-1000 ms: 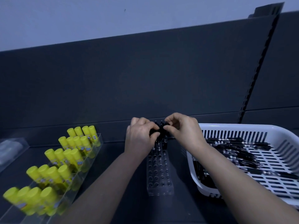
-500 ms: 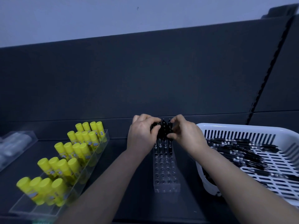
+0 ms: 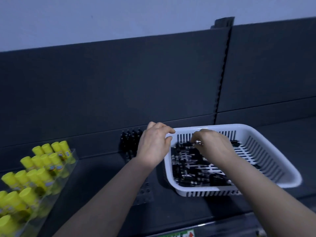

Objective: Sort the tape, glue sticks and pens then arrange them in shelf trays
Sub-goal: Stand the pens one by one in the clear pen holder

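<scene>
1. The loose black pens (image 3: 191, 170) lie heaped in a white slotted basket (image 3: 230, 126) on the right of the dark shelf (image 3: 95, 177), mostly crowded toward the basket's left and near sides.
2. The right hand (image 3: 215, 147) reaches down into the basket, knuckles up. Its fingertips curl onto the pile beside a small shiny metal pen part. The blur there is heavy, so I cannot tell whether they actually pinch a pen or only touch the heap.
3. The left hand (image 3: 153, 147) hovers at the basket's far left corner, just over the rim. Its fingers are loosely bent, thumb and forefinger are apart, and nothing is held between them.
4. Behind that hand, a few black standing pens (image 3: 130, 139) stand upright in a row at the far end of a clear pen block (image 3: 145, 194). The left forearm hides most of the block, and only its near end with empty holes shows.
5. At the far left, yellow glue sticks (image 3: 42, 166) stand caps up in stepped rows in a clear tray (image 3: 73, 156), well apart from the basket.
6. A dark back panel (image 3: 119, 82) rises behind the shelf, with a slotted upright (image 3: 222, 74) running down it above the basket.
7. A pale wall (image 3: 102, 17) shows above the panel.
</scene>
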### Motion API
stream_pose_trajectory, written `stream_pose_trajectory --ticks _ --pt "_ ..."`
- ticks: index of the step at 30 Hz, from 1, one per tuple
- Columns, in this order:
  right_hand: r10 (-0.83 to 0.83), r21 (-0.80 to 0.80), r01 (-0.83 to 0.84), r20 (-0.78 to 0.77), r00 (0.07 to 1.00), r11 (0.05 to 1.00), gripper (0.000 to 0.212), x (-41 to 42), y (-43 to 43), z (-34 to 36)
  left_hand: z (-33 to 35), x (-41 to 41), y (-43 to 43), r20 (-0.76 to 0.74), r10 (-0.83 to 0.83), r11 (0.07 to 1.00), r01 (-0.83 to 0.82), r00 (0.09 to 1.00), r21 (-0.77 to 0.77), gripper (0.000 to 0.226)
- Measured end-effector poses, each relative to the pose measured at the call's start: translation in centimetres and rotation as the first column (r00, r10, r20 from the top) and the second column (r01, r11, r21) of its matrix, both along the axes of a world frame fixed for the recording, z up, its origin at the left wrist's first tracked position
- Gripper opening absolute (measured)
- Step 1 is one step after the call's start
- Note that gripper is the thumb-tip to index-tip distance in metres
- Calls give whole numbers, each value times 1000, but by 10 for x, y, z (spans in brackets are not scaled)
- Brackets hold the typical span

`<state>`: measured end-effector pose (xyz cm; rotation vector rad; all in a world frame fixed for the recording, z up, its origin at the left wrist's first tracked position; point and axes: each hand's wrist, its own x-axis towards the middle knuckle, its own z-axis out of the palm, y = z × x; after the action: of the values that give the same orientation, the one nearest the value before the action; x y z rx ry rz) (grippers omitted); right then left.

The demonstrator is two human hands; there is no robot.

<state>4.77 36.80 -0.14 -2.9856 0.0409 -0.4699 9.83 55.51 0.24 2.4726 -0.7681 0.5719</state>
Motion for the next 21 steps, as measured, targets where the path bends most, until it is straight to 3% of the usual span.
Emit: stream_pose_trajectory --ticks 5,10,13,18,21 --pt "-129 9 130 -65 990 992 20 -32 -65 -8 -6 -5 -61 -193 -100 964 143 976 224 18" --pt "-218 29 222 -106 970 975 26 -53 -105 -19 -21 -14 -112 -357 -152 900 279 922 335 13" --pt "-217 47 224 -120 969 973 27 -61 -116 -24 -32 -13 -137 -355 -140 853 295 924 431 15" --pt "-205 56 219 -193 960 974 27 -58 -125 -32 -41 -6 -158 -217 -12 718 159 976 677 21" --pt "-207 36 224 -259 943 974 28 -52 -127 -34 -45 -2 -157 -256 60 688 146 965 711 20"
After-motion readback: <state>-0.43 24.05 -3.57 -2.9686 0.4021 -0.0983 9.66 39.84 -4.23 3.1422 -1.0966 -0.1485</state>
